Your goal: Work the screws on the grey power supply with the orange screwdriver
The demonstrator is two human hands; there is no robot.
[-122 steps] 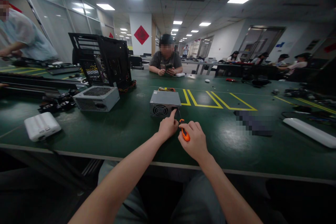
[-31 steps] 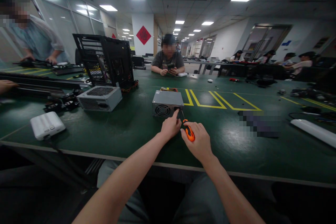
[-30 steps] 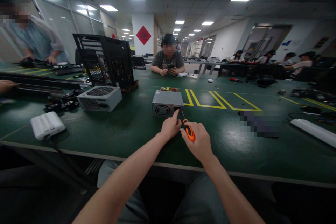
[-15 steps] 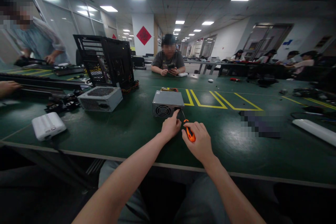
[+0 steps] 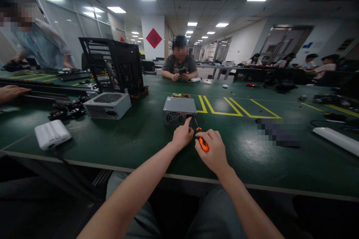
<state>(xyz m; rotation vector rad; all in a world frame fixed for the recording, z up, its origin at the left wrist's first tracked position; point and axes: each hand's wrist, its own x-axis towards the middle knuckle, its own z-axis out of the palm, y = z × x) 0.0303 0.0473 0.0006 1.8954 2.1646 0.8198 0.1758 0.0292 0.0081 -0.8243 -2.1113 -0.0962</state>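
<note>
A grey computer power supply [image 5: 179, 105] rests on the green table in front of me, its round fan grille and power socket facing me. My left hand [image 5: 182, 135] puts its outstretched index finger to the socket area; the other fingers are curled, with no object visible in them. In my right hand [image 5: 213, 150] is an orange and black screwdriver [image 5: 204, 144], gripped by the handle. Its thin shaft points up and away, with the tip at the right edge of the socket side. Whether the tip sits in a screw is too small to tell.
Left of the power supply stand a second power supply [image 5: 108, 105], an upright black computer case [image 5: 120, 65] and a white box-shaped device [image 5: 52, 134]. A dark pixelated object [image 5: 277, 132] and a white bar [image 5: 336, 140] lie right. A person [image 5: 180, 61] sits opposite; others work nearby.
My right hand and the screwdriver handle have shifted very slightly; the power supply and my left hand stay put. At the far left, the standing person's hands have moved.
</note>
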